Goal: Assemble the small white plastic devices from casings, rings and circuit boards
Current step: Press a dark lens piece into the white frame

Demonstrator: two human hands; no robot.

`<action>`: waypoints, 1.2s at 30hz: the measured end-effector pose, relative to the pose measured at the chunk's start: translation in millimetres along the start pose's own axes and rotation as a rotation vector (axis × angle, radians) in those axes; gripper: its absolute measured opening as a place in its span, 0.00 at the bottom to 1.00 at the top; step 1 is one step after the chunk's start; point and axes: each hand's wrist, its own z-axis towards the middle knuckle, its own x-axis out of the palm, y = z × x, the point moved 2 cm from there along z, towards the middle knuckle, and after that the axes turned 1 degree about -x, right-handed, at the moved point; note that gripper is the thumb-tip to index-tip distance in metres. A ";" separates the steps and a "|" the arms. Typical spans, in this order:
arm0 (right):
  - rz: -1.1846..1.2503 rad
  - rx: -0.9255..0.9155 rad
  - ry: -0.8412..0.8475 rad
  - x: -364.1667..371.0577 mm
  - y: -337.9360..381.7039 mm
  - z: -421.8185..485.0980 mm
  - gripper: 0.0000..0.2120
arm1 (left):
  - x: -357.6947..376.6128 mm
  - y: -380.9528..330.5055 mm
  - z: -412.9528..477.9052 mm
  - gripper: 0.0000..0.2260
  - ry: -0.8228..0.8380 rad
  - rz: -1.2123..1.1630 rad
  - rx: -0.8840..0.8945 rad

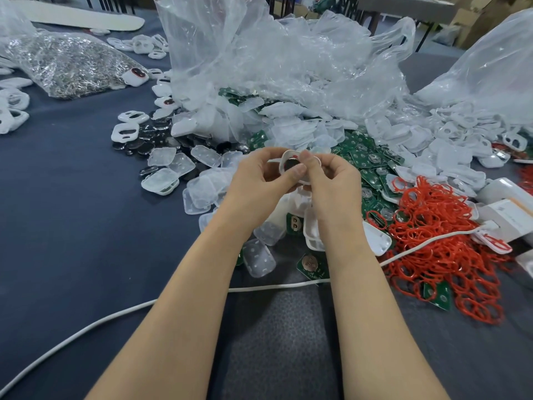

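Both hands hold one small white casing (289,157) above the table's middle. A dark round disc and a bit of red ring show inside it. My left hand (265,180) grips its left side, thumb pressing on the disc. My right hand (328,183) pinches its right edge with thumb and fingers. Below and around lie translucent casing lids (173,180), green circuit boards (372,160) and a heap of red rings (438,241).
Crumpled clear plastic bags (274,62) rise behind the parts. White casings with oval holes (127,131) and dark round discs (155,140) lie at left, a bag of metal clips (66,67) far left. A white cable (115,316) crosses the dark cloth. White boxes (507,215) stand right.
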 end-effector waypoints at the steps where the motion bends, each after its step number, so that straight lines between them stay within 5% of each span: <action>1: 0.004 0.002 -0.006 -0.4 -0.1 0.2 0.10 | 0.4 0.2 -0.4 0.11 0.011 0.008 -0.002; 11: 0.020 0.001 0.017 1.4 2.3 -3.1 0.08 | -3.9 1.1 1.1 0.12 -0.004 -0.103 -0.056; 24: -0.131 -0.092 0.041 3.3 -1.1 -3.4 0.05 | -4.5 -0.5 -0.6 0.11 -0.093 0.096 0.000; 36: -0.048 -0.161 -0.064 -5.2 3.2 2.0 0.02 | -13.3 -0.4 1.2 0.06 -0.322 0.173 0.033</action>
